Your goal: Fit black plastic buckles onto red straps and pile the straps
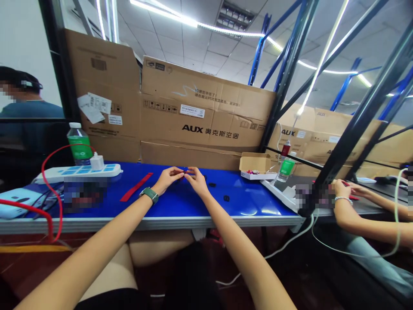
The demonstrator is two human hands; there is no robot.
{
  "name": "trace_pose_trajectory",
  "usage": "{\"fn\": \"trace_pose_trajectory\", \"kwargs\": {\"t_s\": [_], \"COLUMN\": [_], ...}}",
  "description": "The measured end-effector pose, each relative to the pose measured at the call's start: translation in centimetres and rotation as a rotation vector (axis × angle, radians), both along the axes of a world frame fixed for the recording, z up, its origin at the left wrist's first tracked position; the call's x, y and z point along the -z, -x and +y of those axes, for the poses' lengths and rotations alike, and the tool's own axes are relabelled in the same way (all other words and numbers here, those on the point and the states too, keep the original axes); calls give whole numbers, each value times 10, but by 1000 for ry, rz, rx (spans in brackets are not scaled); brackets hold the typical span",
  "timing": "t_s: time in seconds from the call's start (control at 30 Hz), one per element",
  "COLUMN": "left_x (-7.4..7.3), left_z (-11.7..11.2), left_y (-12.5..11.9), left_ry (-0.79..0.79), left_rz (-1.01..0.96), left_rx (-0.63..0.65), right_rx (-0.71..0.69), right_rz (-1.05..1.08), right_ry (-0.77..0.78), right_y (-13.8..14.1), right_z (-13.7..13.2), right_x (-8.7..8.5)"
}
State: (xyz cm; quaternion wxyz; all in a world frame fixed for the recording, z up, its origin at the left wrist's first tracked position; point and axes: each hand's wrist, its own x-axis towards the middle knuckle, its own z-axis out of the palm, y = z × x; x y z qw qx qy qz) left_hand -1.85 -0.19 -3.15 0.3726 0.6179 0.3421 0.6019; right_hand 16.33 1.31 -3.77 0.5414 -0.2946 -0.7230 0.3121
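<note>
Above the blue tabletop (190, 206), my left hand (170, 177) and my right hand (196, 178) meet fingertip to fingertip. Both are closed in a pinch around something tiny and dark, perhaps with red on it, mostly hidden by the fingers. A green watch is on my left wrist. Left of my left hand lies a flat red strip (137, 187), set at a slant. To the right of my right hand are a small black piece (212, 184) and a second black piece (226, 198) nearer the front edge.
At the left stand a power strip (109, 170), a water bottle (79, 146) and red cables. An open small box (257, 168) holds red bits at the back right. Cardboard (206, 107) walls the back. A rack post (322, 172) separates a co-worker's hands (343, 189).
</note>
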Motion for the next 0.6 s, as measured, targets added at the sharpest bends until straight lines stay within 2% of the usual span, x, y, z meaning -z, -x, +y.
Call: {"fn": "trace_pose_trajectory", "kwargs": {"t_s": [0.1, 0.17, 0.27, 0.43, 0.6], "left_x": [-1, -2, -2, -3, -8], "left_z": [-2, -1, 0, -3, -10], "left_y": [-2, -1, 1, 6, 5], "left_ry": [39, 36, -94, -326, -496], "left_rz": [33, 60, 232, 540, 643], "left_rx": [100, 108, 35, -84, -212], "right_rx": [-35, -73, -131, -182, -265], "right_rz": [70, 131, 185, 131, 188], "right_ry": [174, 248, 303, 297, 382], "right_y": [0, -2, -5, -7, -4], "right_z": [7, 8, 4, -7, -14], "right_x": [4, 3, 1, -3, -8]}}
